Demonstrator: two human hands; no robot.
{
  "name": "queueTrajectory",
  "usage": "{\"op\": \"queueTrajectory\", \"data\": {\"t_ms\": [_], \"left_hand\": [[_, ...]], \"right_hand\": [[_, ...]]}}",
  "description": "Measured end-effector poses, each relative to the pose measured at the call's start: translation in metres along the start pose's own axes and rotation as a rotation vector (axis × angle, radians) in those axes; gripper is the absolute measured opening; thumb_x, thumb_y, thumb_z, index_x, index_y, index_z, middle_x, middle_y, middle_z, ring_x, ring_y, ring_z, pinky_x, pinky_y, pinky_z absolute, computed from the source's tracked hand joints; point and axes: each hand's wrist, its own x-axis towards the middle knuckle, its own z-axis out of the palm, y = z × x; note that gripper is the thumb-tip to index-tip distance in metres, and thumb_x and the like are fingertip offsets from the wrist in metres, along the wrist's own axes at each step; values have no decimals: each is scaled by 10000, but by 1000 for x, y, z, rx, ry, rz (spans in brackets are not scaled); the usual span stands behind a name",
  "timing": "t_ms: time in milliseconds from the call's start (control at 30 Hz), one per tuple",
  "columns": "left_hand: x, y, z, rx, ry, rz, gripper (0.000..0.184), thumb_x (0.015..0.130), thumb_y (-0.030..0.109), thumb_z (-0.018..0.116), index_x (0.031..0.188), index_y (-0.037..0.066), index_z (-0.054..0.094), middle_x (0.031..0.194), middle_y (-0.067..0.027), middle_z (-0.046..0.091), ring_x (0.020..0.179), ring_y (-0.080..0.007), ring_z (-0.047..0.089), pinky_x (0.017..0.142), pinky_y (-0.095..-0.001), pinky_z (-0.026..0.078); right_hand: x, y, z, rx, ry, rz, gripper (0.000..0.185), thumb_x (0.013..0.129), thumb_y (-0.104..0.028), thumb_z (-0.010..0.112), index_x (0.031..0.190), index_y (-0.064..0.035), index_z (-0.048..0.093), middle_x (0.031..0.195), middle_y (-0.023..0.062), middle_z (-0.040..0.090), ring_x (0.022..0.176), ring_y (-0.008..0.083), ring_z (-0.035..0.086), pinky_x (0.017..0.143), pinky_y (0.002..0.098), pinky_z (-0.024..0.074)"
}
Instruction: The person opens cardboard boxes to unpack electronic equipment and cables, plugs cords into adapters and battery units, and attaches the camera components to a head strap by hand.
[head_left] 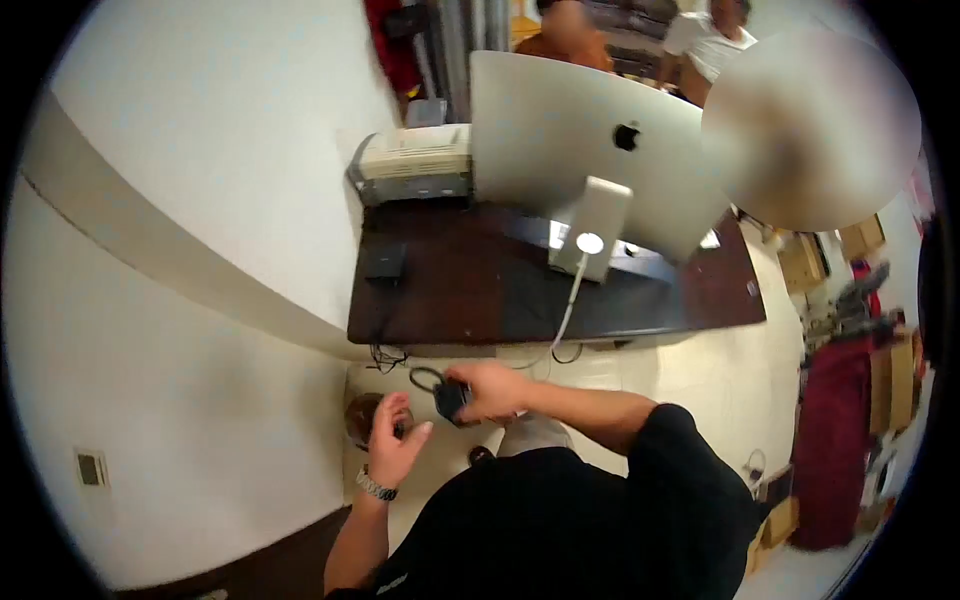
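My right hand (490, 390) is closed around a small black boxy object (450, 399) with a thin black loop at its upper left. It is held over the floor in front of the desk, and its exact kind is unclear. To the left of it, my left hand (392, 442) is raised with the fingers apart, slightly curved and a little blurred. The left hand holds nothing and stays apart from the black object. A metal-band watch (376, 486) circles the left wrist. Behind the left hand, a round brownish container (362, 418) is partly hidden.
Beyond my hands stands a dark wooden desk (440, 300) bearing a large monitor (540, 130), seen from behind, a printer (415, 165) and a small black box (385, 262). A white cable (568, 318) hangs over its front edge. Walls close off the left; two people sit behind.
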Motion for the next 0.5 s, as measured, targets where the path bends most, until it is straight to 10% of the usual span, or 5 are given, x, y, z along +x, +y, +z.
{"op": "queueTrajectory", "data": {"t_ms": [67, 500], "left_hand": [[-12, 13, 21, -64, -379, -20, 421, 852, 126, 744, 1217, 21, 563, 1172, -87, 589, 1072, -209, 598, 935, -341, 484], [-95, 126, 190, -262, -935, 436, 248, 807, 22, 768, 974, 71, 590, 1038, -62, 569, 969, -176, 579, 877, -333, 475]], "right_hand": [[-59, 8, 35, 12, 51, -23, 548, 685, -292, 762, 1153, -52, 610, 1017, 190, 667, 994, 381, 628, 853, 445, 503], [-328, -4, 77, 106, 656, 201, 590, 698, -346, 810, 1167, -49, 610, 1030, 167, 653, 963, 342, 638, 830, 415, 513]]}}
